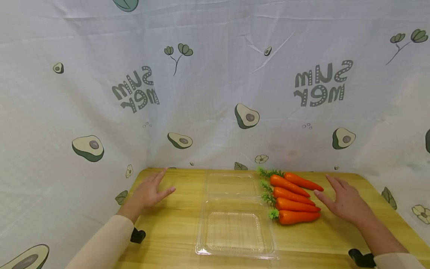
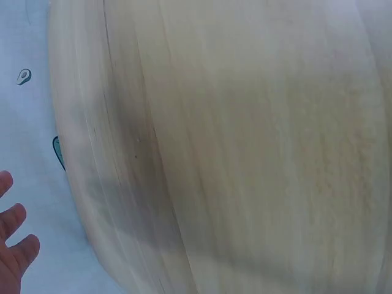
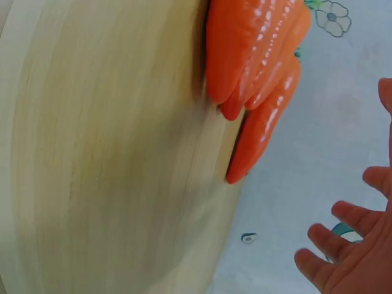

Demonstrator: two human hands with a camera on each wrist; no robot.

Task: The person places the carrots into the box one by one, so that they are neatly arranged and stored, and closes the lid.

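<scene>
Several orange carrots (image 1: 297, 204) with green tops lie side by side on the right half of the table, tips toward the right. To their left sits a clear plastic clamshell box (image 1: 236, 254), its lid (image 1: 231, 185) folded back flat behind it. My right hand (image 1: 347, 200) hovers just right of the carrot tips with fingers spread, holding nothing. Over the table's left side my left hand (image 1: 149, 192) is also spread and holds nothing. In the right wrist view, the carrots (image 3: 245, 55) appear beyond the right hand (image 3: 361, 245). Fingers of the left hand (image 2: 12, 257) enter the left wrist view at its edge.
A wooden table (image 1: 178, 224) carries everything. Behind it and at both sides hangs a pale cloth (image 1: 215, 74) printed with avocados, flowers and mirrored lettering. Black wrist mounts (image 1: 137, 236) show at both wrists.
</scene>
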